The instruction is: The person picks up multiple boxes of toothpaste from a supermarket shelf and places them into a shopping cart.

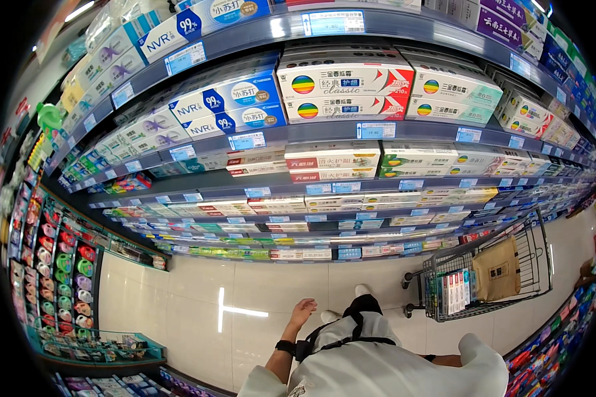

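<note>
My left hand (304, 309) hangs over the tiled floor in front of the shelves, fingers loosely bent and nothing in them. A black band circles that wrist. Of my right arm only a piece of forearm (447, 360) shows beside the pale shirt; the hand itself is hidden. White toothpaste boxes with a rainbow disc (346, 83) lie stacked on the upper shelf ahead. To their left are blue and white toothpaste boxes (226, 104). The shopping cart (437, 264) to my right carries a brown paper bag (498, 270) and several upright toothpaste boxes (455, 292).
Long grey shelves (324, 132) with blue price tags curve across the view, with more boxed goods on the lower tiers. At the far left stands a rack of colourful bottles (63, 278). Another shelf with packaged goods (556, 347) lines the lower right. The floor (185, 304) is pale tile.
</note>
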`<action>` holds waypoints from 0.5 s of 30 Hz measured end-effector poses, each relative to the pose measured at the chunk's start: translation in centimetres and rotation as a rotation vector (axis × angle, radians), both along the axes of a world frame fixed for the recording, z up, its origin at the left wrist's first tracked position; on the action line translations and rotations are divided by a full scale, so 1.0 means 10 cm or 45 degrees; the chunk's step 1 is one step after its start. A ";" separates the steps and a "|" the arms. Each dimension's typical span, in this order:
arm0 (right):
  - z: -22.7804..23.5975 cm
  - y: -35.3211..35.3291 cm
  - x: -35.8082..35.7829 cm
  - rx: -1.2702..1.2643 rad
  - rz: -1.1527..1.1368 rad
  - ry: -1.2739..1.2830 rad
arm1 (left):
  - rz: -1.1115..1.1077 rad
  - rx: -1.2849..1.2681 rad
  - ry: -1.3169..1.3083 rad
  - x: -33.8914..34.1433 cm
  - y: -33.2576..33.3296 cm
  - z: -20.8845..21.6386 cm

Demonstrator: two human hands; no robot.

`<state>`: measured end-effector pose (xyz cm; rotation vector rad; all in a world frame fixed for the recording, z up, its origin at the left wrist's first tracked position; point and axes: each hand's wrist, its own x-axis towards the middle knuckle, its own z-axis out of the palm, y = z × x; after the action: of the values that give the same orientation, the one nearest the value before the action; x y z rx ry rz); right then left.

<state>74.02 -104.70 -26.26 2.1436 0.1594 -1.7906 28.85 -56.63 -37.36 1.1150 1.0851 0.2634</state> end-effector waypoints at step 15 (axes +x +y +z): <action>-0.03 0.23 0.11 -0.013 0.044 -0.016 | 0.067 -0.024 -0.066 0.01 0.08 0.01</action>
<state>75.10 -102.37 -26.59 2.1315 0.1828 -1.7545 28.98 -55.82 -37.22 1.0581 1.0696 0.3214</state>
